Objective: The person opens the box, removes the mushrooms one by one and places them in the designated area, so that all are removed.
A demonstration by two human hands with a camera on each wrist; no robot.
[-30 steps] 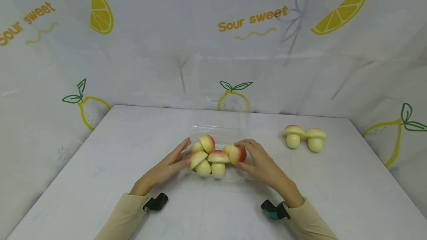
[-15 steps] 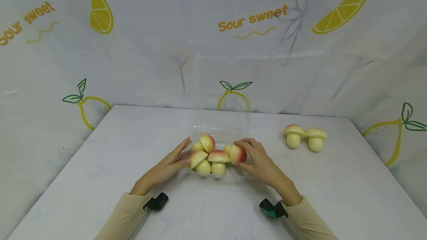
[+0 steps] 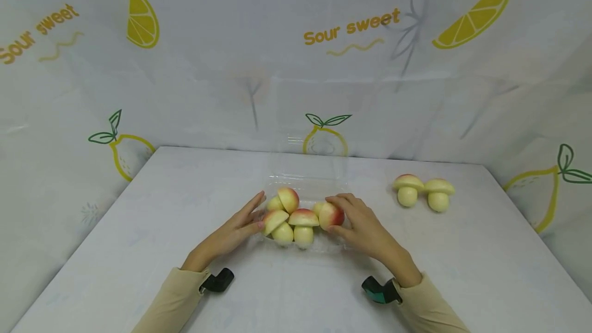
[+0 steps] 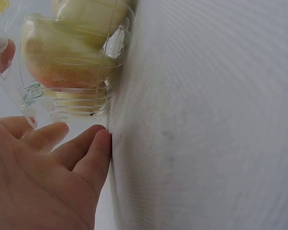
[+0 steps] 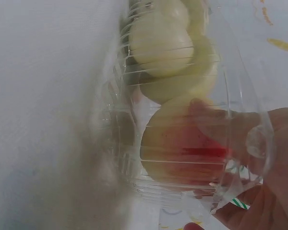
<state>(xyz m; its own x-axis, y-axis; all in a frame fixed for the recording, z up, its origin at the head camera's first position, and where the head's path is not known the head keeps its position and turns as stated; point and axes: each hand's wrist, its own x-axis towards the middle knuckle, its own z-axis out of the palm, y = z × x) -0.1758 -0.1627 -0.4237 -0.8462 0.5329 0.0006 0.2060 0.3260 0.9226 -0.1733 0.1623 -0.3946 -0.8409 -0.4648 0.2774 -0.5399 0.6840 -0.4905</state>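
Observation:
A clear plastic clamshell box (image 3: 333, 244) lies on the table with its lid (image 3: 307, 166) raised at the back. My right hand (image 3: 367, 227) reaches over its right side, thumb and fingers gripping the red cap of a toy mushroom (image 3: 332, 216) inside. In the right wrist view this mushroom (image 5: 175, 148) shows through the box wall. Three more toy mushrooms (image 3: 303, 218) fill the left and middle of the box. My left hand (image 3: 228, 233) rests at the left side, fingers (image 4: 89, 148) fairly straight beside the ribbed wall, thumb near the rim.
Two more toy mushrooms (image 3: 438, 194) stand side by side at the table's back right. The white table (image 3: 139, 230) meets a lemon-printed cloth (image 3: 222, 66) behind it. Black wrist cameras (image 3: 381, 290) sit on both cuffs.
The gripped mushroom has shifted very slightly right within the box. Both hands and the other mushrooms stay almost where they were.

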